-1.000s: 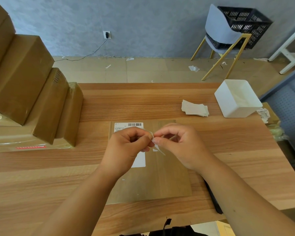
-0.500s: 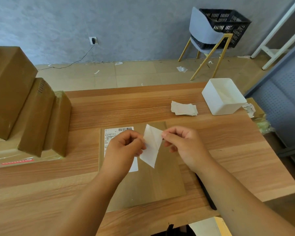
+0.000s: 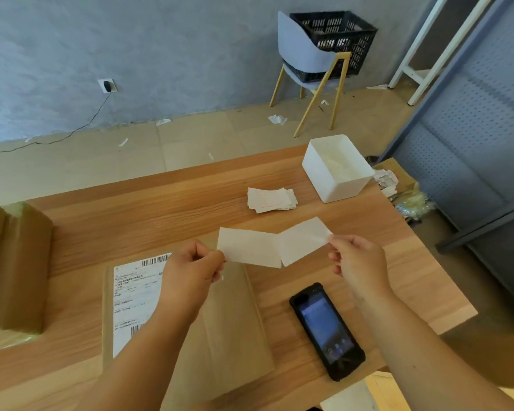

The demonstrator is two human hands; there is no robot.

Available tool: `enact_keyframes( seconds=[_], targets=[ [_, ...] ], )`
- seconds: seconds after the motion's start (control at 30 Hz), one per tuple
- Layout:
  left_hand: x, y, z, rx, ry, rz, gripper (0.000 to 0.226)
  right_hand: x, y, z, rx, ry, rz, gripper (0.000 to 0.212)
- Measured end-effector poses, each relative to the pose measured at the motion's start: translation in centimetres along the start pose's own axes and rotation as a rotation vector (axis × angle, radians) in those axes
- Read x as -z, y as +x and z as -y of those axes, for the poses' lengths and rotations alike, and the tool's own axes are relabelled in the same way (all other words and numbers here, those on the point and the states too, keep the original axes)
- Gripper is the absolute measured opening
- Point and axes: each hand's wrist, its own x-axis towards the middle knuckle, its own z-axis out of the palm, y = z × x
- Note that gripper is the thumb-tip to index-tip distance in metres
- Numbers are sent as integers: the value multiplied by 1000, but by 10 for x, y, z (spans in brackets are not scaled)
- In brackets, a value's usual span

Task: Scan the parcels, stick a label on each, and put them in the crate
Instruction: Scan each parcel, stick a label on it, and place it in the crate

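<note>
The label [image 3: 250, 250] hangs in the air over the table [image 3: 131, 209], stretched between both hands as two white panels meeting at a fold near the middle. The left hand [image 3: 190, 271] pinches its left edge between thumb and curled fingers; the right hand [image 3: 359, 262] pinches the right corner with its fingertips [image 3: 334, 240] closed on the paper. Which panel is sticker and which is backing cannot be made out.

Below the left hand a flat brown parcel [image 3: 229, 321] lies on the table, its printed shipping slip [image 3: 134, 295] partly covered by the left forearm. A black handheld scanner [image 3: 327, 330] lies just right of the parcel, screen up. Farther off sit a loose stack of labels [image 3: 270, 198] and a white tub [image 3: 339, 185]. Cardboard boxes [image 3: 15, 262] at the left are cut off by the frame. The black crate [image 3: 336, 34] sits on a chair [image 3: 300, 54] by the far wall, half hidden by the chair's back
</note>
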Motion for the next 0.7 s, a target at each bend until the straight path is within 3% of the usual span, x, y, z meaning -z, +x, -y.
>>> enact_keyframes(
  seconds=[0.23, 0.5, 0.7],
  targets=[
    [-83, 44, -15, -88, 277, -7, 18, 64, 81, 16, 126, -123, -160, 9],
    [-208, 111, -57, -328, 473, 47, 10, 109, 173, 42, 302, -448, 0, 22],
    [-295, 167, -75, -632, 600, 42, 8, 123, 233, 50, 332, -477, 74, 19]
  ],
)
